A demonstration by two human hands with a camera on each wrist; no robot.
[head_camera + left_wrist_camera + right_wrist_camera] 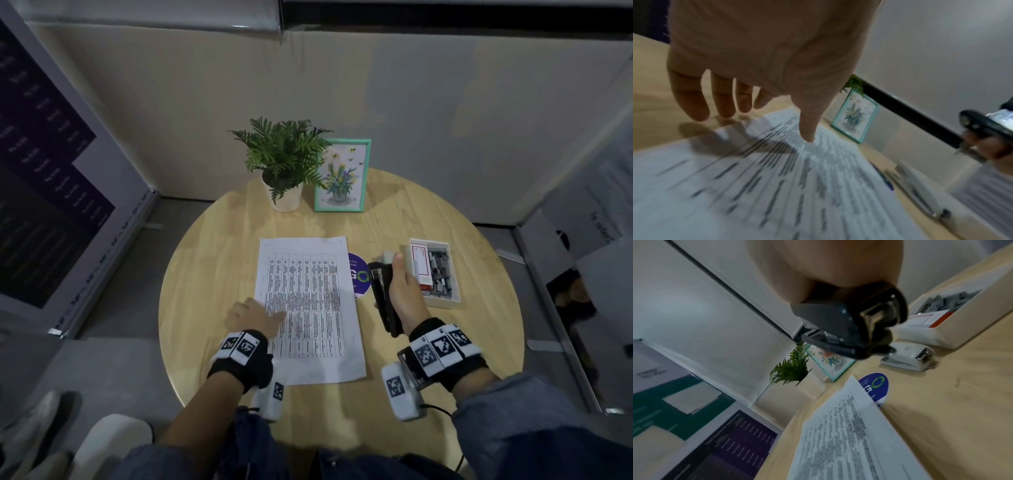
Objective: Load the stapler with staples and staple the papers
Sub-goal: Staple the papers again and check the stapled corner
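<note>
A stack of printed papers point(308, 308) lies in the middle of the round wooden table point(212, 267). My left hand point(255, 315) rests on the stack's left edge with fingers straight. In the left wrist view its thumb point(807, 129) touches the top sheet of the papers point(777, 194). My right hand point(400, 291) grips a black stapler point(382, 298), held just right of the papers and above the table. The right wrist view shows the stapler's point(838, 324) rear end under my palm point(828, 269). A white box point(445, 298) with loose staples point(440, 270) sits to the right.
A small white stapler point(908, 356) lies beside the staple box point(953, 324). A blue round sticker point(358, 277) shows partly from under the papers. A potted plant point(284, 168) and a green picture frame point(342, 174) stand at the table's far edge. Cardboard walls surround the table.
</note>
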